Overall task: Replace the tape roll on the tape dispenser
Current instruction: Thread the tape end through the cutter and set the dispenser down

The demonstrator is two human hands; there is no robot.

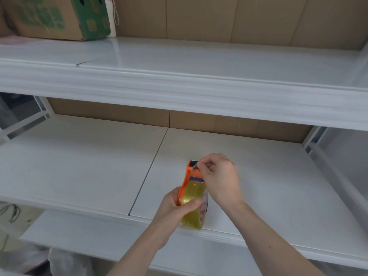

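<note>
- White shelf is carrying the job.
- Left hand is clamping the tape roll and orange tape dispenser.
- Right hand is pinching the tape end at the dispenser's twelve o'clock tip.

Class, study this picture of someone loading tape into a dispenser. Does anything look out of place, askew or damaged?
Nothing stands out. The left hand grips the orange dispenser with its tape roll over the white shelf, while the right hand pinches near the dispenser's top. Upper left, a cardboard box sits flat.

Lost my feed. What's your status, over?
Left hand grips tape roll in orange dispenser. Right hand fingers pinch tape end at cutter. Nothing in the way.
</note>
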